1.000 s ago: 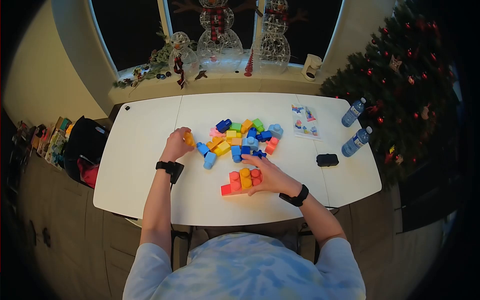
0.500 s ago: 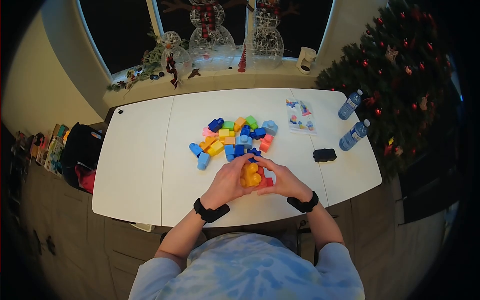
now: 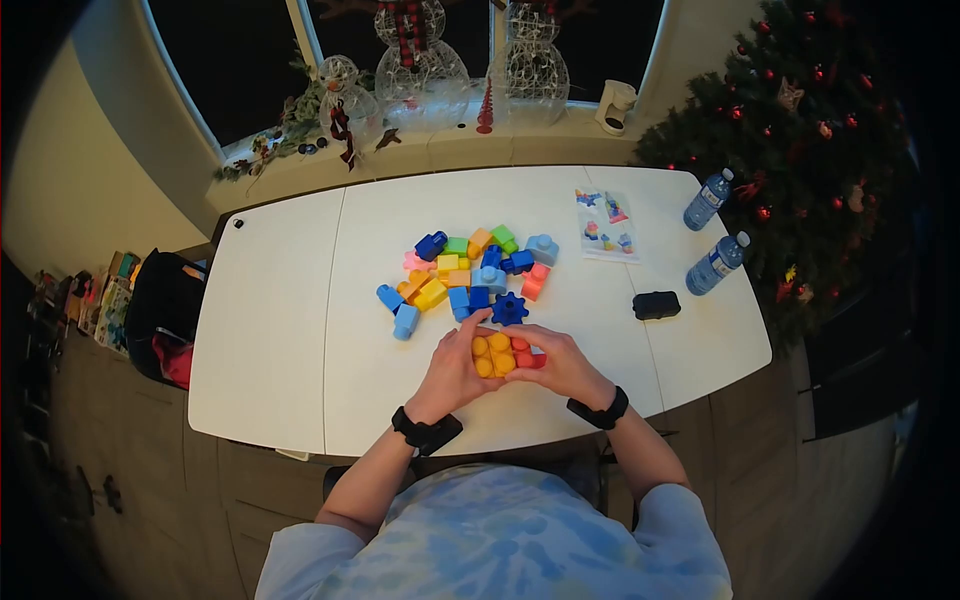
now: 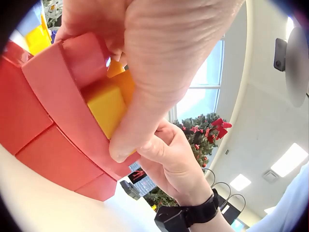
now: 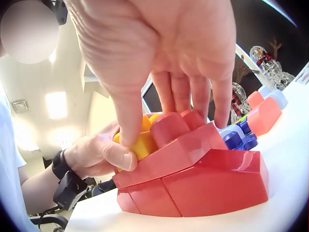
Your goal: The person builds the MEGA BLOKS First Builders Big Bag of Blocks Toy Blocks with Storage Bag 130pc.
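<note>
Close to the table's front edge, both hands meet around a build of large toy blocks. Its base is red blocks [image 5: 212,181], with several yellow blocks [image 3: 492,355] showing round studs upward on it. The left hand [image 3: 448,372] holds the yellow end, its thumb [image 4: 126,137] along the side of a yellow block. From the other side the right hand [image 3: 565,364] grips the build, thumb [image 5: 126,121] against yellow and fingers reaching over behind the red studs. Just beyond the fingertips lies a dark blue gear-shaped block [image 3: 510,308].
A loose pile of coloured blocks, including a light blue block [image 3: 405,322] and a coral block [image 3: 536,282], spreads behind the hands. To the right are a picture sheet [image 3: 606,228], a black case [image 3: 656,305] and two water bottles, one nearer [image 3: 717,264].
The left hand came from the left of the pile, bringing a yellow block to the red build. Half a second ago that block was tilted; now the yellow studs face up. The right hand stayed near the build.
</note>
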A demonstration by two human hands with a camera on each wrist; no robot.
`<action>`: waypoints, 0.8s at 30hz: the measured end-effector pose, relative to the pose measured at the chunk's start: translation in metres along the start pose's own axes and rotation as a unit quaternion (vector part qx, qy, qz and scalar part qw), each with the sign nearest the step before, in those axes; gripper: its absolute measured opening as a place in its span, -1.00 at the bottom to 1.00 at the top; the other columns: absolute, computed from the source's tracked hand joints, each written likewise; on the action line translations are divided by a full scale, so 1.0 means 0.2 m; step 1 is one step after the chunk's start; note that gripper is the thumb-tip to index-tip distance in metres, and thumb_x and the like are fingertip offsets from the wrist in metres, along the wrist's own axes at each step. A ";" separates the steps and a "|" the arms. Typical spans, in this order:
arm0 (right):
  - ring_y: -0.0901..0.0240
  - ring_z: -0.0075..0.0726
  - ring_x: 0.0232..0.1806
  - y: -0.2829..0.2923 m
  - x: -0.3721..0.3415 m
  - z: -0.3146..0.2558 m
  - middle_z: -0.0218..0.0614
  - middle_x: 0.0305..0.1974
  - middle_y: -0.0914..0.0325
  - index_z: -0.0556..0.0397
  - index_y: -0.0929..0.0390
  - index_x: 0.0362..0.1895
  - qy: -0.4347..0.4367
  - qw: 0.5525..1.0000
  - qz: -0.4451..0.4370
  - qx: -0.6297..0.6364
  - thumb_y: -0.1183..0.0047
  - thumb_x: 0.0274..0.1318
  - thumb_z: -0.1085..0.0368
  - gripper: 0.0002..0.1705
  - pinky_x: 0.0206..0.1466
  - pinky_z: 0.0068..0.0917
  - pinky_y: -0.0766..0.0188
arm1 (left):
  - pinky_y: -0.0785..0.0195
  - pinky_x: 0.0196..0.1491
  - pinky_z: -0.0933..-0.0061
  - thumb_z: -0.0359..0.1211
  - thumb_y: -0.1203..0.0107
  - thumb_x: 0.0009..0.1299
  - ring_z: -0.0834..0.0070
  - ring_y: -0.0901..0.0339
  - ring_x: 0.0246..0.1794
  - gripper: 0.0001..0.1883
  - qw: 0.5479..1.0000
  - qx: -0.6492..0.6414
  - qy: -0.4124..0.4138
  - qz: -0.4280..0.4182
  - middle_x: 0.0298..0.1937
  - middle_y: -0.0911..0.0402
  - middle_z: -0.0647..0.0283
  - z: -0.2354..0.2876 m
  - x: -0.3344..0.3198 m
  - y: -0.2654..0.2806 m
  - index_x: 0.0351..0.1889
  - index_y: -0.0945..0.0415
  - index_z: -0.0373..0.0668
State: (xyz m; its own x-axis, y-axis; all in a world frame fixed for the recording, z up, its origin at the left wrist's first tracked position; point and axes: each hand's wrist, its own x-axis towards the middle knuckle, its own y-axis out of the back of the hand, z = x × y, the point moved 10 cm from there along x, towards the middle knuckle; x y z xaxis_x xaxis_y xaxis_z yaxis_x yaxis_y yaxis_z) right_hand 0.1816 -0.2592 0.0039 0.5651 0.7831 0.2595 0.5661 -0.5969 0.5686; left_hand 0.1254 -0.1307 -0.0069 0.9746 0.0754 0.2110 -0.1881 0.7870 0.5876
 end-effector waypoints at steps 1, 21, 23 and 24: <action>-0.57 0.02 0.18 0.00 0.00 0.00 -0.10 0.16 -0.61 0.05 -0.51 0.29 -0.001 1.000 -0.001 0.002 -0.50 -0.02 0.18 -0.25 0.26 -0.20 -0.52 | -0.51 0.16 0.20 -0.31 -0.60 -0.03 0.09 -0.63 0.06 0.03 1.000 -0.007 -0.001 -0.004 0.10 -0.66 0.10 0.00 0.00 0.00 0.44 -0.24 -0.08; -0.58 0.03 0.13 -0.01 0.01 -0.01 -0.09 0.14 -0.60 0.08 -0.49 0.28 -0.010 0.999 -0.024 -0.019 -0.50 -0.02 0.18 -0.24 0.23 -0.23 -0.52 | -0.52 0.10 0.31 -0.19 -0.42 0.29 0.30 -0.67 0.07 -0.51 0.975 0.051 0.142 0.165 0.16 -0.68 0.13 -0.58 0.18 0.62 0.14 -0.66 -0.17; -0.58 0.03 0.13 -0.01 0.01 -0.02 -0.10 0.14 -0.61 0.08 -0.49 0.27 -0.002 0.999 -0.020 -0.026 -0.50 -0.02 0.18 -0.24 0.23 -0.23 -0.52 | -0.53 0.08 0.31 -0.16 -0.43 0.27 0.28 -0.68 0.03 -0.51 0.971 0.121 0.163 0.128 0.14 -0.69 0.11 -0.68 0.20 0.61 0.11 -0.68 -0.18; -0.58 0.02 0.13 -0.01 0.02 -0.02 -0.10 0.14 -0.61 0.08 -0.50 0.27 0.004 0.999 -0.018 -0.030 -0.50 -0.02 0.18 -0.25 0.23 -0.24 -0.52 | -0.54 0.05 0.31 -0.12 -0.43 0.25 0.27 -0.68 -0.01 -0.50 0.960 0.191 0.186 0.089 0.11 -0.70 0.08 -0.73 0.21 0.59 0.08 -0.70 -0.19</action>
State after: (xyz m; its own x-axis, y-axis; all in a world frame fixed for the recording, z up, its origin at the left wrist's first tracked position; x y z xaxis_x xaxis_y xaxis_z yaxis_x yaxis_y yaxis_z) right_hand 0.1797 -0.2548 0.0073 0.5394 0.8059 0.2440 0.5489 -0.5563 0.6239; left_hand 0.1614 0.0553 -0.0431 0.8856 0.4572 0.0821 -0.3168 0.4652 0.8266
